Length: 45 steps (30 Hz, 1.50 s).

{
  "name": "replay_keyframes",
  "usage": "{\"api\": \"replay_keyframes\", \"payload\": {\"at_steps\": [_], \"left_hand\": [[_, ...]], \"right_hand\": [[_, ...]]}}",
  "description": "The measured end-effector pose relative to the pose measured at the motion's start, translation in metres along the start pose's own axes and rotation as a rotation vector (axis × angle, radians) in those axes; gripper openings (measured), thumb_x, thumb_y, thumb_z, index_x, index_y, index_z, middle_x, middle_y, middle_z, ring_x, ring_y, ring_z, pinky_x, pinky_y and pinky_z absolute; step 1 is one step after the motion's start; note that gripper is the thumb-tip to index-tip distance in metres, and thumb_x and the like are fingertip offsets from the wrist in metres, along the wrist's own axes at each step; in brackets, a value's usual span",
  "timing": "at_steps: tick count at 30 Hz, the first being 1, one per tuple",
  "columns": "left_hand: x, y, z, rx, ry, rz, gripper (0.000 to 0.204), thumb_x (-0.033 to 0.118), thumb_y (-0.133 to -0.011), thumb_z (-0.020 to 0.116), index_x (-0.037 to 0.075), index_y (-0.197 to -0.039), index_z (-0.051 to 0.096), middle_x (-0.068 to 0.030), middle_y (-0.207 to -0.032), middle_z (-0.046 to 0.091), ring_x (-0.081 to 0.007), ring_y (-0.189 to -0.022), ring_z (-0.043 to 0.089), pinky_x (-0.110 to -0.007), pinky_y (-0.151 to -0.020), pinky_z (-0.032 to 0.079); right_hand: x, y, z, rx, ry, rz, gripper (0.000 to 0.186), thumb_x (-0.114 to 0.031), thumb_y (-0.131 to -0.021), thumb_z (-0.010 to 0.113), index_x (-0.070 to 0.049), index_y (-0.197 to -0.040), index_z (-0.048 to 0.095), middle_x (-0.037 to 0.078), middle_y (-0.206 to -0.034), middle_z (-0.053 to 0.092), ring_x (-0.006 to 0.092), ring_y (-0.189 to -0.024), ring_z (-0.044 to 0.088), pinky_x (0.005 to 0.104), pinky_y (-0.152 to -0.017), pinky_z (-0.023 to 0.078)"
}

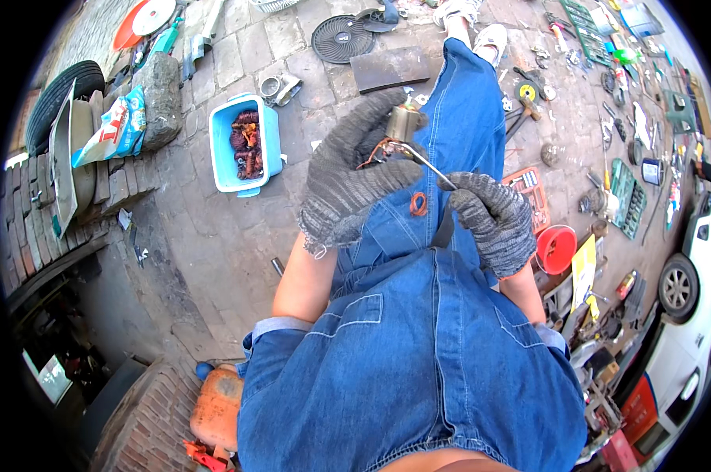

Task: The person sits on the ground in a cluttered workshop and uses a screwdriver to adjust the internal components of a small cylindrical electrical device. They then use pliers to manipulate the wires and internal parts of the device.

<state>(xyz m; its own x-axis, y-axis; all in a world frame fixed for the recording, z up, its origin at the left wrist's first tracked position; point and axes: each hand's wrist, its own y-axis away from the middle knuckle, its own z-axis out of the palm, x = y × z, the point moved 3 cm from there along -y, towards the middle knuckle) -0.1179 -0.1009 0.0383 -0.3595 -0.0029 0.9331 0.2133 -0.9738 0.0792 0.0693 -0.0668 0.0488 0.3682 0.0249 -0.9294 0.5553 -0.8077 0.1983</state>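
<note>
In the head view, my left hand [348,181], in a grey knit glove, is closed around a small silver cylindrical motor part [403,122] with copper wires [377,149] at its lower side. My right hand [489,212], also gloved, grips a thin metal-shafted tool [425,161], its far end at the wires and part of a dark handle showing below my fingers. Exactly where the tip touches is too small to tell. A loose coil of reddish wire [418,203] hangs just below the hands, over my blue denim clothing.
A blue tub [224,177] of copper windings is left of my hands. A dark plate [387,64] lies ahead. Tool cases [629,220], a red bucket [556,250] and scattered tools are at right, beside a white car [670,346]. A tyre [60,94] and bricks [41,220] are at left.
</note>
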Motion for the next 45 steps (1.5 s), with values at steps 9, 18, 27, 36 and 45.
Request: {"api": "replay_keyframes", "payload": {"at_steps": [9, 18, 27, 36, 45], "left_hand": [[0.013, 0.001, 0.001, -0.135, 0.308, 0.02, 0.062, 0.021, -0.082, 0.063, -0.002, -0.131, 0.034, -0.0235, -0.116, 0.053, -0.026, -0.092, 0.062, -0.031, -0.064, 0.055], [0.018, 0.007, 0.006, -0.129, 0.282, 0.036, 0.074, 0.03, -0.077, 0.069, -0.001, -0.133, 0.032, -0.0247, -0.117, 0.052, -0.0293, -0.096, 0.061, -0.034, -0.069, 0.055], [0.021, 0.01, 0.016, -0.019, 0.385, 0.021, 0.083, 0.028, -0.071, 0.073, -0.005, -0.133, 0.029, -0.027, -0.115, 0.052, -0.0328, -0.095, 0.061, -0.031, -0.065, 0.057], [0.014, 0.011, 0.015, -0.045, 0.485, -0.025, 0.082, 0.027, -0.073, 0.073, -0.006, -0.133, 0.027, -0.0243, -0.116, 0.051, -0.0333, -0.102, 0.058, -0.03, -0.069, 0.057], [0.007, 0.01, 0.013, -0.051, 0.713, -0.085, 0.072, 0.029, -0.077, 0.069, -0.003, -0.13, 0.033, -0.0226, -0.118, 0.05, -0.0334, -0.105, 0.056, -0.036, -0.079, 0.055]], "right_hand": [[-0.001, 0.01, -0.011, 0.032, -0.258, 0.03, 0.021, -0.011, -0.084, 0.061, -0.002, -0.103, 0.063, 0.005, -0.085, 0.066, 0.0069, -0.07, 0.058, 0.0221, -0.06, 0.046], [-0.009, 0.01, -0.007, 0.013, -0.15, -0.028, 0.02, -0.01, -0.084, 0.061, -0.003, -0.102, 0.064, 0.005, -0.084, 0.067, 0.0078, -0.07, 0.059, 0.0231, -0.061, 0.048], [-0.015, 0.011, 0.005, 0.006, -0.318, 0.033, 0.021, -0.011, -0.084, 0.061, -0.002, -0.103, 0.063, 0.007, -0.086, 0.067, 0.0106, -0.074, 0.062, 0.0247, -0.064, 0.049], [-0.018, 0.01, 0.009, 0.063, 0.037, -0.117, 0.023, -0.015, -0.08, 0.065, -0.005, -0.101, 0.065, 0.009, -0.083, 0.067, 0.0162, -0.071, 0.064, 0.0273, -0.064, 0.049], [-0.016, 0.008, 0.012, 0.193, 0.192, -0.348, 0.024, -0.017, -0.077, 0.066, -0.008, -0.1, 0.066, 0.008, -0.076, 0.065, 0.0205, -0.064, 0.061, 0.0303, -0.058, 0.047]]}}
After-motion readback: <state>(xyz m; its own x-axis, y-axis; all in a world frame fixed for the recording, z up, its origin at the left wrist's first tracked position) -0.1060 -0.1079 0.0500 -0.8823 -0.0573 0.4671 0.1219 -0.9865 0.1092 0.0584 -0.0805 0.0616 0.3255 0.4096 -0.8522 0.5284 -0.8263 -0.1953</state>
